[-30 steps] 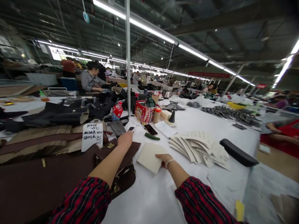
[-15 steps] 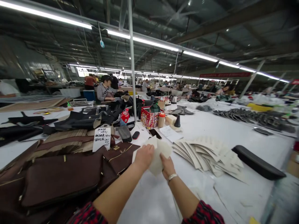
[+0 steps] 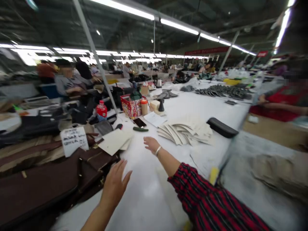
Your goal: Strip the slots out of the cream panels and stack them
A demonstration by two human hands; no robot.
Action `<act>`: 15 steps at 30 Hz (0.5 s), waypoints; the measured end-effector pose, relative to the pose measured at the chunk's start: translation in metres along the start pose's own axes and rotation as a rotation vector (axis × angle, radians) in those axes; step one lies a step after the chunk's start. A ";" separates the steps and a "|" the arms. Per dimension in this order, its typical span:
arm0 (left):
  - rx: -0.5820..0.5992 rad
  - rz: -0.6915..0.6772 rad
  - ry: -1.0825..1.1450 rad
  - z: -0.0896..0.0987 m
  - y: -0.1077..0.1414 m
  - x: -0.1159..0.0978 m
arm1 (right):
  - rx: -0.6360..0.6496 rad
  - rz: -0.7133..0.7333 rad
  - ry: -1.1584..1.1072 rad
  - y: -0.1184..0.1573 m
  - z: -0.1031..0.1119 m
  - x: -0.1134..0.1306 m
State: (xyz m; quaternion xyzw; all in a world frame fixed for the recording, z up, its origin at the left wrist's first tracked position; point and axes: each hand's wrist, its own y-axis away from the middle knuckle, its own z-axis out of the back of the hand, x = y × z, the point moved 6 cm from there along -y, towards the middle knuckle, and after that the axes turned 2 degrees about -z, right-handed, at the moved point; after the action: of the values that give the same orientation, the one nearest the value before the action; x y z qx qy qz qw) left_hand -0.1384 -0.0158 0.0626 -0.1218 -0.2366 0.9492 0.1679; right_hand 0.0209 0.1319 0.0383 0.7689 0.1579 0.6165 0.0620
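My left hand (image 3: 115, 179) is over the white table, empty, with its thumb held away from the fingers. Just beyond it lie some cream sheets (image 3: 113, 141), partly resting on dark brown bags (image 3: 45, 186). My right hand (image 3: 151, 145), with a bracelet at the wrist, stretches forward over the table with fingers extended and nothing held. Nearest to it are a slim dark green object (image 3: 140, 129), its kind unclear, and a fanned stack of cream pieces (image 3: 185, 131) to the right.
Farther back stand a red patterned box (image 3: 131, 107), an orange-lidded cup (image 3: 144, 107) and a red-capped bottle (image 3: 101, 110). A phone (image 3: 139, 123) lies before the box. A long black case (image 3: 221, 127) sits near the right edge. A co-worker in red (image 3: 281, 101) is at the right.
Both hands have let go of the cream sheets, which now lie at the left by the brown bags. My hands have moved apart, and the view has swung right.
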 end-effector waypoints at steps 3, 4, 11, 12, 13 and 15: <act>0.115 -0.053 0.058 -0.018 0.090 -0.023 | -0.020 0.053 0.039 0.092 0.093 -0.011; 0.161 -0.087 0.063 -0.025 0.115 -0.032 | -0.064 0.037 0.080 0.131 0.127 -0.018; 0.242 -0.376 0.072 -0.065 0.150 -0.095 | -0.138 -0.450 0.238 0.357 0.258 -0.157; 0.242 -0.390 0.085 -0.070 0.143 -0.102 | -0.146 -0.474 0.256 0.370 0.260 -0.177; 0.241 -0.396 0.098 -0.075 0.137 -0.107 | -0.157 -0.473 0.289 0.375 0.258 -0.195; 0.234 -0.389 0.127 -0.085 0.127 -0.116 | -0.173 -0.410 0.412 0.365 0.249 -0.220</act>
State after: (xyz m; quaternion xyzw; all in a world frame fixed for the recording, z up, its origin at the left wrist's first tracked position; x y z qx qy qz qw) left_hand -0.0391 -0.1308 -0.0547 -0.1132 -0.1328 0.9104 0.3752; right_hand 0.2804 -0.2581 -0.1180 0.5715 0.2658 0.7454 0.2171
